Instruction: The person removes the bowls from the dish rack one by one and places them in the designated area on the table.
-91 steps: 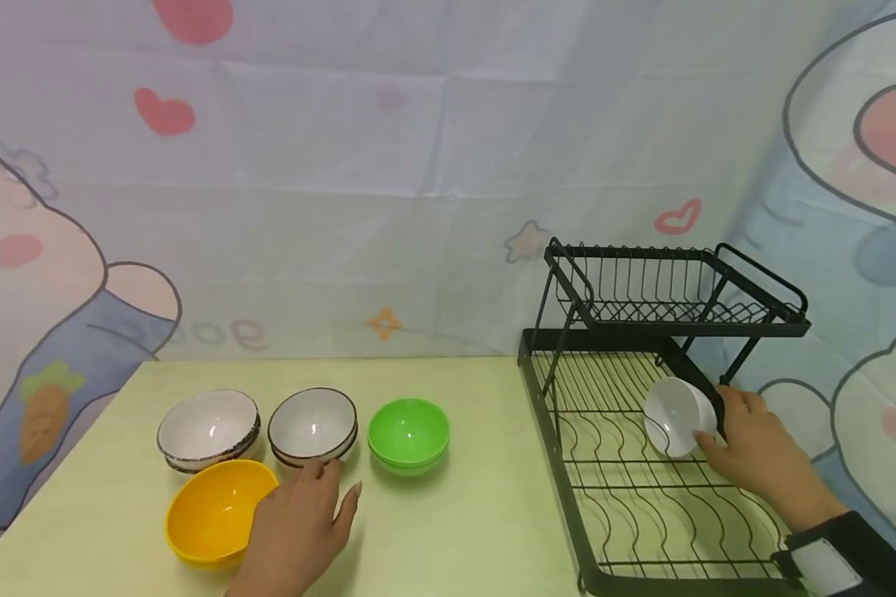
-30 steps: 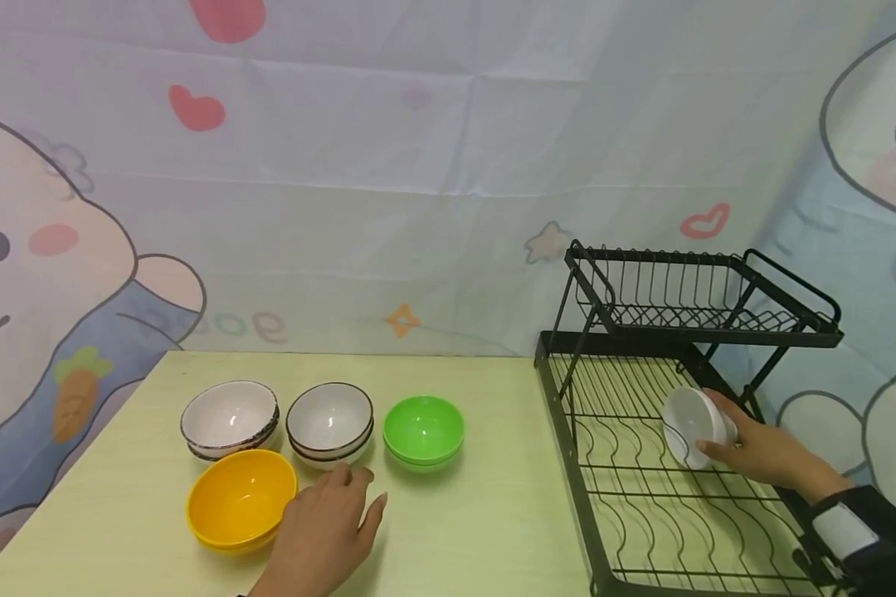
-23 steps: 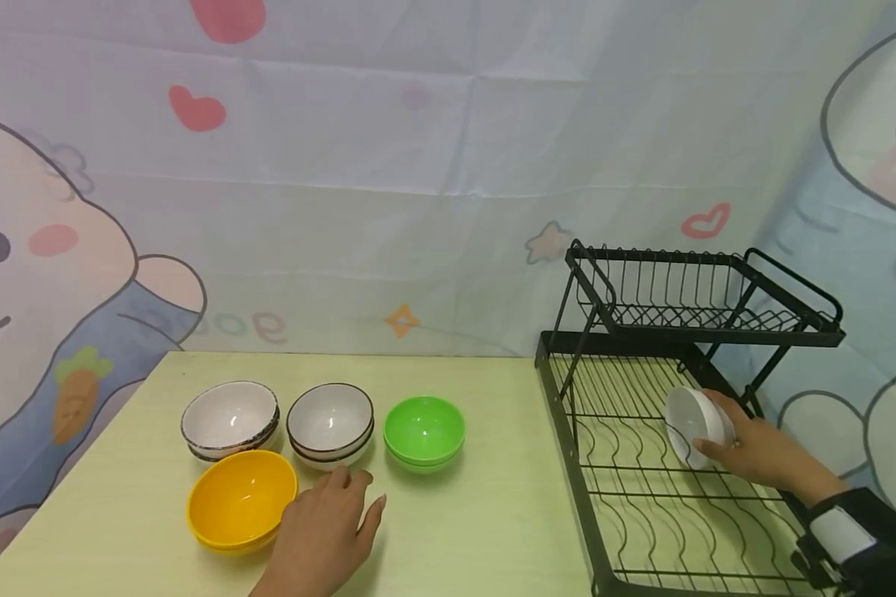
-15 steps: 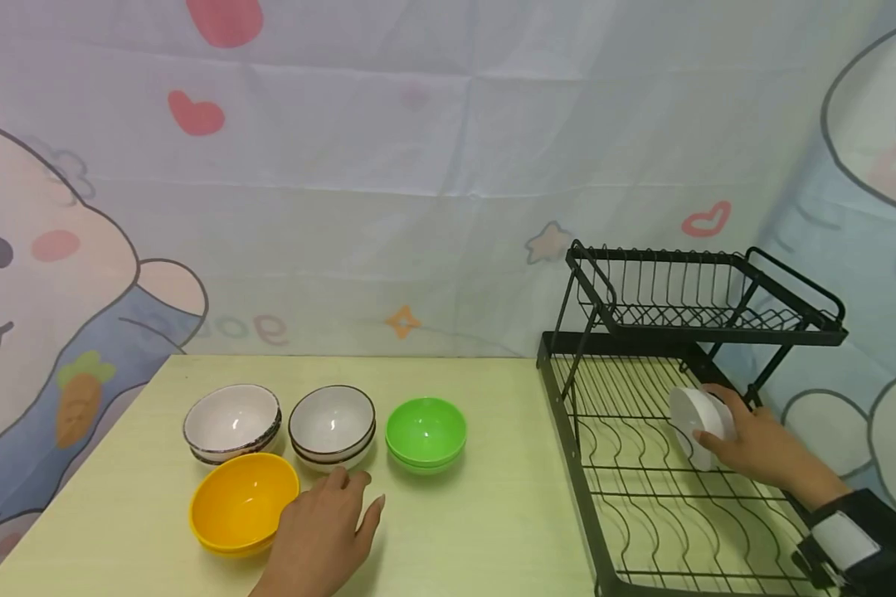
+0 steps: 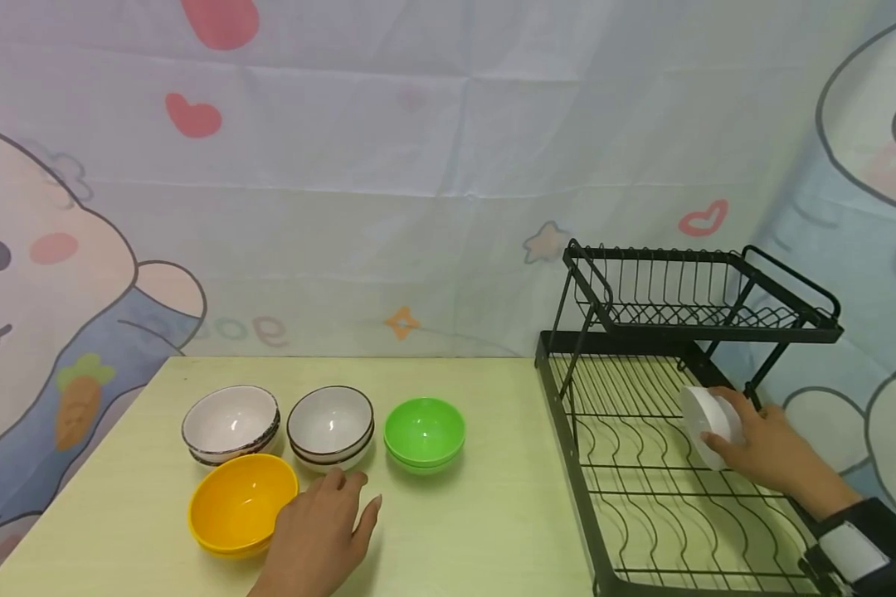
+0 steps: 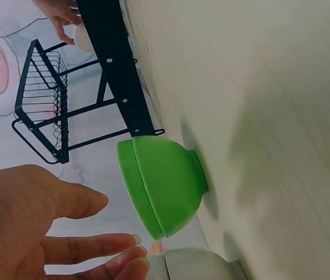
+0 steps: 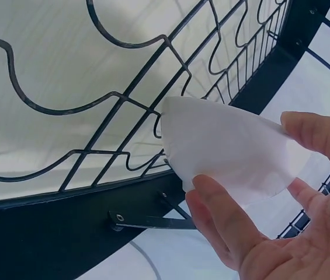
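My right hand [image 5: 772, 456] holds a small white bowl [image 5: 708, 424] tipped on its side over the lower tier of a black wire dish rack [image 5: 577, 489]. In the right wrist view, fingers and thumb hold the bowl's sides [image 7: 229, 149], its edge close against the wires; firm contact cannot be made out. My left hand [image 5: 317, 531] hovers beside a pair of nested yellow bowls [image 5: 242, 504], fingers relaxed and holding nothing. Ahead of it are stacked dark-rimmed white bowls [image 5: 331, 421] and stacked green bowls [image 5: 424, 433], the latter also clear in the left wrist view.
Another stack of white bowls [image 5: 230, 421] with worn dark rims stands behind the yellow ones. The rack's upper tier [image 5: 717, 334] overhangs the back of the lower tier. A printed cloth [image 5: 448, 166] hangs behind the pale table [image 5: 485, 531].
The white bowl in my right hand has turned on edge and shifted slightly right; its inside, visible earlier, now faces away from the head view. My left hand has barely moved.
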`<state>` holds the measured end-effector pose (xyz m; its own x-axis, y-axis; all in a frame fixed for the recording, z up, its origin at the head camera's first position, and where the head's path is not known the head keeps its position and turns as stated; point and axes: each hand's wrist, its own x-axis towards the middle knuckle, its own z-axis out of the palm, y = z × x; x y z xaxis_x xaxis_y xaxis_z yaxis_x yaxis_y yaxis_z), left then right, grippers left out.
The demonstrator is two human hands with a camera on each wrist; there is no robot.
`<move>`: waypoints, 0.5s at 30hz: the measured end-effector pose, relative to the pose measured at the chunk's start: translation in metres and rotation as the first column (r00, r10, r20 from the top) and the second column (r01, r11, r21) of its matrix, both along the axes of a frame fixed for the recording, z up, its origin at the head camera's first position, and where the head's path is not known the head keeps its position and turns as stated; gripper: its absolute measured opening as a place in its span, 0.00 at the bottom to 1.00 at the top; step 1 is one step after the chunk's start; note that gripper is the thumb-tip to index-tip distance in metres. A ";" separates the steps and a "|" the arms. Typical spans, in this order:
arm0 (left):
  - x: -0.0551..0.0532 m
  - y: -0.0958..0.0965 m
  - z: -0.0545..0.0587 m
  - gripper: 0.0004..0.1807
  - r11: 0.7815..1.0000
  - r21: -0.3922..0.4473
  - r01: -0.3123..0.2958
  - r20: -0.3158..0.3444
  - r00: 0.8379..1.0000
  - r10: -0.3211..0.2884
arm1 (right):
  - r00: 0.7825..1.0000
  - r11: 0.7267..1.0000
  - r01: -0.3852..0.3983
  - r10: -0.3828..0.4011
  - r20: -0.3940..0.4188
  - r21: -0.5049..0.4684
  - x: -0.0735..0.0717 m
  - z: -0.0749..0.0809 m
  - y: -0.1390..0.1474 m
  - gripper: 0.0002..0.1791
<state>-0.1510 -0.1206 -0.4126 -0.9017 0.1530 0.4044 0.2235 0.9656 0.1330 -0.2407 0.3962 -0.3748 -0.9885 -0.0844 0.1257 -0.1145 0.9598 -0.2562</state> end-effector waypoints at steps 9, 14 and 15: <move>0.000 -0.001 0.000 0.15 1.000 0.010 0.002 0.006 1.000 -0.002 | 1.000 0.999 0.020 -0.020 0.008 -0.042 0.009 0.004 -0.003 0.40; 0.000 0.000 0.000 0.15 1.000 0.012 0.005 -0.011 1.000 -0.005 | 1.000 0.997 0.023 -0.023 0.001 -0.075 0.015 0.008 -0.006 0.41; 0.001 0.001 0.000 0.15 1.000 0.012 0.006 -0.014 1.000 -0.006 | 1.000 0.996 0.023 -0.023 0.000 -0.081 0.016 0.008 -0.006 0.42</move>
<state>-0.1504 -0.1201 -0.4129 -0.8950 0.1533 0.4190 0.2312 0.9625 0.1418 -0.2248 0.3900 -0.3670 -0.9899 -0.0509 0.1321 -0.0927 0.9382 -0.3335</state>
